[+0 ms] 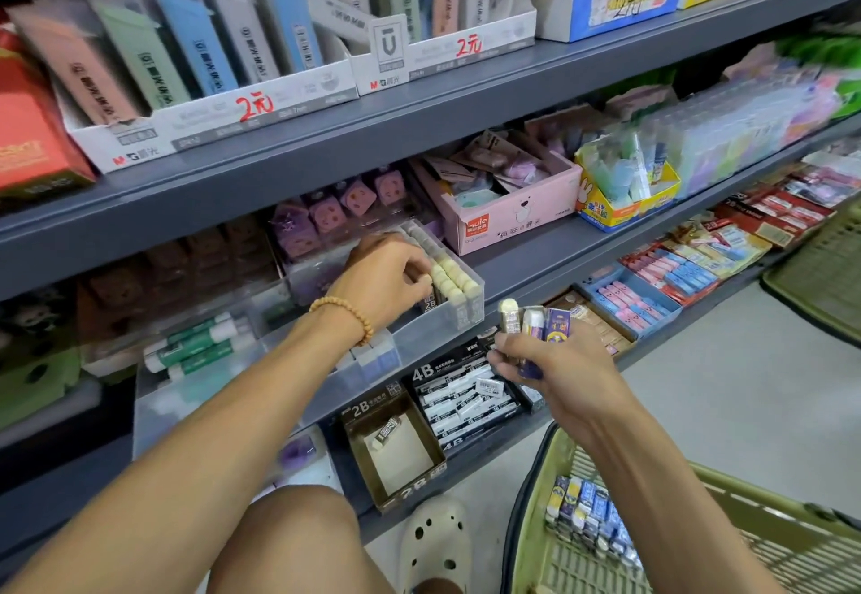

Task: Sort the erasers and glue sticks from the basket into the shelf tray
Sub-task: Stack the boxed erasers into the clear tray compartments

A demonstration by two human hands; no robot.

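- Head view, the shelf: the clear shelf tray [466,314] already held neat rows of pale-topped erasers [449,279] along its right side, so a good part of the sorting looked done.
- The left hand [386,281] reached into that tray, its fingers curled down among the rows; it seemed to be pressing one eraser into line, though the piece itself was hidden under the fingers.
- The right hand [550,356] hovered in front of the shelf, just right of the tray, gripping a small bunch of items [536,321]: an eraser, a white glue stick and a blue-wrapped piece.
- Green-and-white glue sticks [195,346] lay in a compartment to the left.
- Head view, lower right: the green basket [699,500] still carried a cluster of blue-wrapped pieces [591,519], so, as I judged it, several more loads remained.
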